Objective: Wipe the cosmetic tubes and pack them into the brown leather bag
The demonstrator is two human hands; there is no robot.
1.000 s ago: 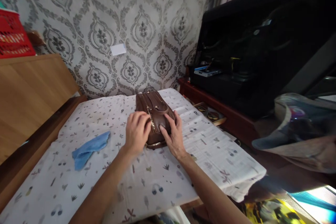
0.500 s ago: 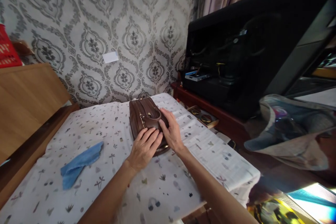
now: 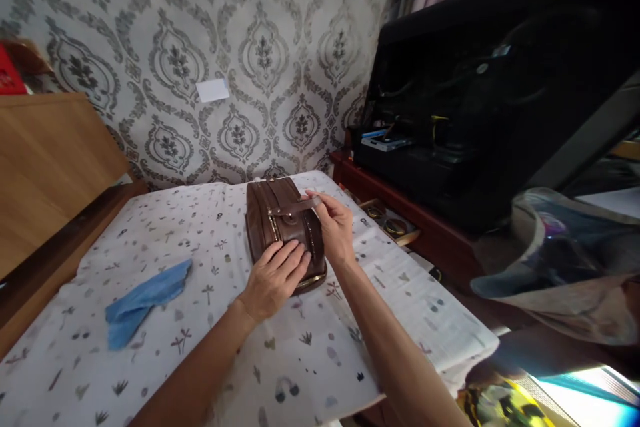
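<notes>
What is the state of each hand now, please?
Left hand: open, flat on the brown bag.
Right hand: fingers closed on the bag's strap.

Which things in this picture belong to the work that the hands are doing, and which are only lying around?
In use:
- brown leather bag, lying on the patterned cloth
- its strap, pinched by the right hand
- left hand, pressing flat on the bag

Lying about:
- blue rag, left of the bag, untouched
- open black case at the right
- white card on the wallpaper

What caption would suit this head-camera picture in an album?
Left hand presses a brown leather bag on a patterned cloth; right hand pinches its strap.
</notes>
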